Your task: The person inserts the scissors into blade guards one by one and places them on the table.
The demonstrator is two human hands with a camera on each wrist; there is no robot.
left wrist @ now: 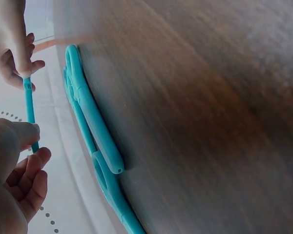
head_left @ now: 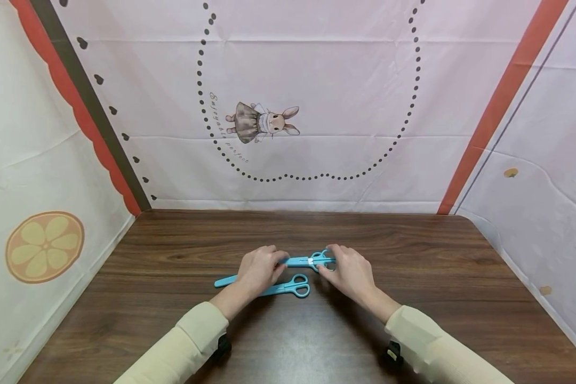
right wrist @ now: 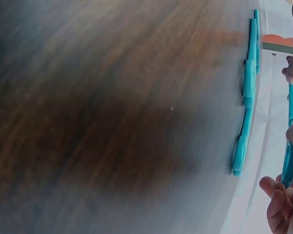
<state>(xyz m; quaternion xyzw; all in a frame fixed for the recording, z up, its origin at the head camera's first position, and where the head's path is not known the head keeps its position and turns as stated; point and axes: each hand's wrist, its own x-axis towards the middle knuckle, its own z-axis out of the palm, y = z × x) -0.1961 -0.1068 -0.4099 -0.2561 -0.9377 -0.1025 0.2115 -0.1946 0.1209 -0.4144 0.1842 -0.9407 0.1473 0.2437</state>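
A pair of light-blue scissors [head_left: 297, 262] with a matching blade cover is stretched between both hands, raised above the table. My left hand [head_left: 261, 269] pinches the covered blade end between thumb and fingers. At the handle loops, my right hand [head_left: 348, 269] holds the other end; its thumb and fingertips are seen on the handle [right wrist: 289, 168] in the right wrist view. Below them on the table lies another pair of blue scissors [head_left: 301, 286], partly hidden by the left hand and wrist. A further blue pair [left wrist: 103, 170] lies end to end with it, its loops showing in the left wrist view.
The brown wood-grain table [head_left: 413, 277] spreads under both arms. Behind it hangs a pale printed cloth [head_left: 317, 106] with a rabbit figure, and similar cloth closes off the left and right sides. Cream sleeves [head_left: 192, 336] cover both forearms, with dark wrist devices [head_left: 394, 352] beneath.
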